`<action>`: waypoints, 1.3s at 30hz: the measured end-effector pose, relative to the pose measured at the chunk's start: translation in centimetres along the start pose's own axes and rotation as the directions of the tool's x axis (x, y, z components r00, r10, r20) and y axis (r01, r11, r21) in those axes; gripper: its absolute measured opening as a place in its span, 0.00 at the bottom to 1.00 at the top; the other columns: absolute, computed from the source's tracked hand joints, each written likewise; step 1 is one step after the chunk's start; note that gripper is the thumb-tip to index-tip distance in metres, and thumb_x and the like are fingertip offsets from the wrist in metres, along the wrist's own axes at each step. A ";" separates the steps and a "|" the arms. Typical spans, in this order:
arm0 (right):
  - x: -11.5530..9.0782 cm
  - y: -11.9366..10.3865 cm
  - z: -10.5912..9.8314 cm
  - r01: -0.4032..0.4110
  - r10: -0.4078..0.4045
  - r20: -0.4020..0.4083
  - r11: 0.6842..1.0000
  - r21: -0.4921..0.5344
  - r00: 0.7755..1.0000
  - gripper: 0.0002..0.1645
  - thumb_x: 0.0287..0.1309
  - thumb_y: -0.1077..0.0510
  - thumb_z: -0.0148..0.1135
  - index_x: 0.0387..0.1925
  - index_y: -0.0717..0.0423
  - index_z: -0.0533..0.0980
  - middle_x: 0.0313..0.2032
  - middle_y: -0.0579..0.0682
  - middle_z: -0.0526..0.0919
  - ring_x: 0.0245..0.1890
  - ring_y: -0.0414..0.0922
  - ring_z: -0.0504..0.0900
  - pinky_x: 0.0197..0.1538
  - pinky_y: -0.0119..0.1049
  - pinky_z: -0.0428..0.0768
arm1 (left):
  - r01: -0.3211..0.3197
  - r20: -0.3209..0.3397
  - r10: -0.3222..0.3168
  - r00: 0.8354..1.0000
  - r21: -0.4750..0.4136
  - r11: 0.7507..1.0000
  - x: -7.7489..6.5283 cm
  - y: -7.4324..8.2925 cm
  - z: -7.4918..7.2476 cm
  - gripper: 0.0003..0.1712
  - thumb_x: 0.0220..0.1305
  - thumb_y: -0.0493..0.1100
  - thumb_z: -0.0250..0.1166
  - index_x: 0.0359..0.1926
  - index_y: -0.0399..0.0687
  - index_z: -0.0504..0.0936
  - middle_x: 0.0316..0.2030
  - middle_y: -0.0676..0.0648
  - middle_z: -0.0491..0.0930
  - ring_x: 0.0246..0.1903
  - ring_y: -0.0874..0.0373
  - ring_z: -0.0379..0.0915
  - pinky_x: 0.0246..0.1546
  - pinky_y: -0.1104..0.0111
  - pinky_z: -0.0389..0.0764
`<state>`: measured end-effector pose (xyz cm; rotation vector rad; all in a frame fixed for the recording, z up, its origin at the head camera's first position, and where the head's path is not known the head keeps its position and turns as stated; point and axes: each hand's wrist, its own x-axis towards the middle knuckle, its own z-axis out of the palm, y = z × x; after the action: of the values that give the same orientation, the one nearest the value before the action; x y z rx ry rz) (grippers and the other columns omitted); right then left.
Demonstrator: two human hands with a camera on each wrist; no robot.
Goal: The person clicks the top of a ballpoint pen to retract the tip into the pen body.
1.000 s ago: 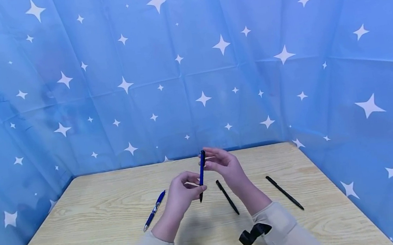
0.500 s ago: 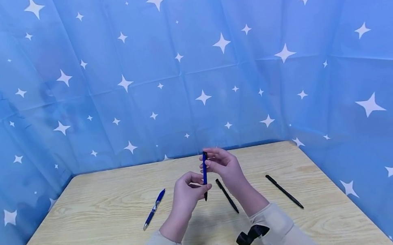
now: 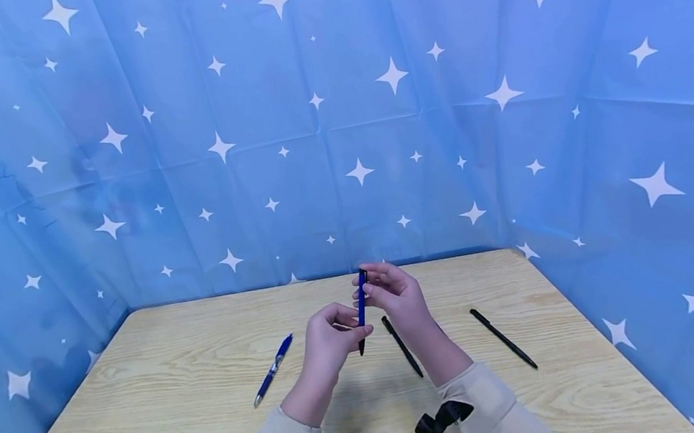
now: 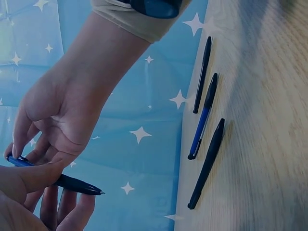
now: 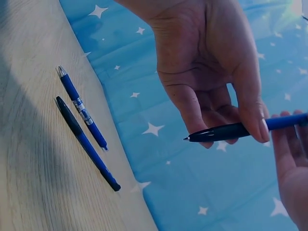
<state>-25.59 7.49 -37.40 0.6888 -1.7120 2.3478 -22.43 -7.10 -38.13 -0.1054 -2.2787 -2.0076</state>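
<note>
Above the table, a blue ballpoint pen (image 3: 361,308) with a black grip is held nearly upright between both hands. My left hand (image 3: 328,336) pinches its lower part between thumb and fingers. My right hand (image 3: 398,295) holds the upper end, thumb against the barrel and index finger near the top. In the left wrist view, the bare metal point of the pen (image 4: 79,184) sticks out past the left fingers. The right wrist view shows the left thumb laid across the pen (image 5: 221,132), with the right fingers at its blue end.
On the wooden table (image 3: 179,381) lie a patterned blue pen (image 3: 273,370) at left and black pens (image 3: 402,347) (image 3: 503,339) in the middle and at right. Blue-and-black pens (image 4: 204,118) (image 5: 89,144) show in the wrist views. A starry blue curtain (image 3: 282,109) surrounds the table.
My left hand and the pen have shifted slightly right, and the pen stands a little more upright. My right thumb now lies against the barrel. Hardly anything differs over the last half second.
</note>
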 end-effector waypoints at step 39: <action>-0.7 -0.5 -6.2 -0.078 0.114 0.095 0.944 -0.319 0.989 0.25 0.64 0.62 0.63 0.62 0.59 0.73 0.51 0.64 0.78 0.45 0.47 0.81 0.46 0.43 0.83 | -0.089 -0.061 0.112 0.992 0.299 0.950 0.3 -0.3 -5.7 0.13 0.53 0.32 0.74 0.41 0.40 0.84 0.30 0.47 0.80 0.30 0.54 0.80 0.30 0.64 0.83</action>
<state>-26.42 13.53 -38.77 0.7042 -2.1507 2.0534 -22.61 -12.79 -37.69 -0.1142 -2.4388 -1.5726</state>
